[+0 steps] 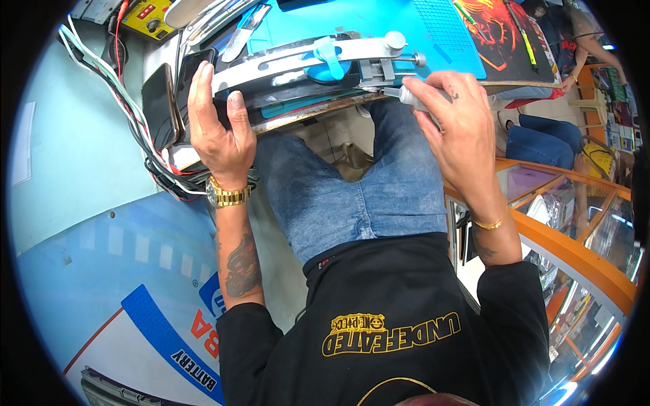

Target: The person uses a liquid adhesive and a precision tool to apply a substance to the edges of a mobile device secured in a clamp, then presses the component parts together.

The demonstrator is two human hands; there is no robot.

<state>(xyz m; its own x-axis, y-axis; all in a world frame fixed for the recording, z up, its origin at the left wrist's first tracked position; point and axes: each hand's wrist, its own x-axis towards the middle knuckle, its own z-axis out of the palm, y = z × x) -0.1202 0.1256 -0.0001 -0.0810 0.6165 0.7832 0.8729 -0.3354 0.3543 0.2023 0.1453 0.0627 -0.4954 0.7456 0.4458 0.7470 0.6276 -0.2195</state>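
A silver metal clamp fixture (284, 62), with a knob and screw at its right end and a light-blue clip (327, 57) on its bar, holds a dark flat piece (295, 91) at the front of a blue mat (443, 37). My left hand (220, 135), wearing a gold watch, grips the fixture’s left end between fingers and thumb. My right hand (455, 128) pinches a white tube (413, 98), its thin nozzle pointed left at the fixture’s lower right, by the bench edge.
Phones (160, 101) and bundled cables (145, 142) lie left, below a yellow device (147, 19). Tools (240, 34) sit behind the fixture. A dark patterned mat (504, 44) lies right. Another person (542, 139) is at far right, above an orange-framed glass display case (569, 240).
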